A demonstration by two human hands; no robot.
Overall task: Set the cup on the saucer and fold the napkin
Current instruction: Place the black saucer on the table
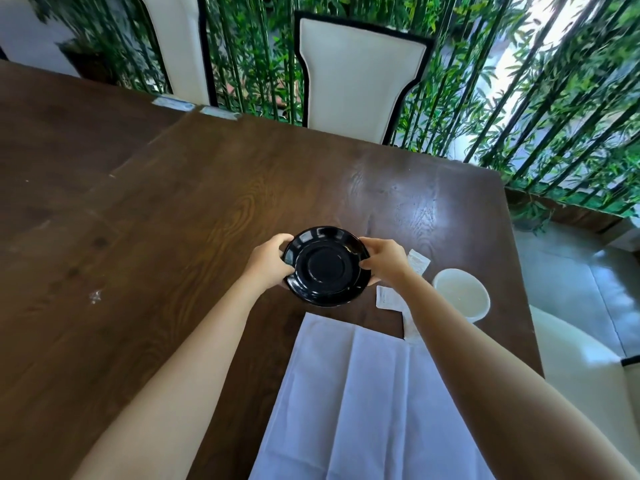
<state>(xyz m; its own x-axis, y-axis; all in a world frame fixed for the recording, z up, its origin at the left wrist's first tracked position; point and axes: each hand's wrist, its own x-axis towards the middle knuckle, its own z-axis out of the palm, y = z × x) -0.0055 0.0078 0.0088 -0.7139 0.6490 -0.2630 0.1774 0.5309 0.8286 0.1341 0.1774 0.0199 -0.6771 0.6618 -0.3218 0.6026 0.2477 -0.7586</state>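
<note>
A glossy black saucer [326, 267] is held between both hands in the middle of the dark wooden table [173, 209]. My left hand [270, 262] grips its left rim and my right hand [384, 260] grips its right rim. Whether the saucer touches the table I cannot tell. A white cup [462, 294] stands to the right, partly behind my right forearm. A white napkin [363, 403] lies unfolded on the table's near side, between my forearms.
Two small white sachets [418, 262] [387, 297] lie between the saucer and the cup. A white chair [356, 74] stands at the far edge, with a bamboo screen behind it. The table's right edge runs close beside the cup.
</note>
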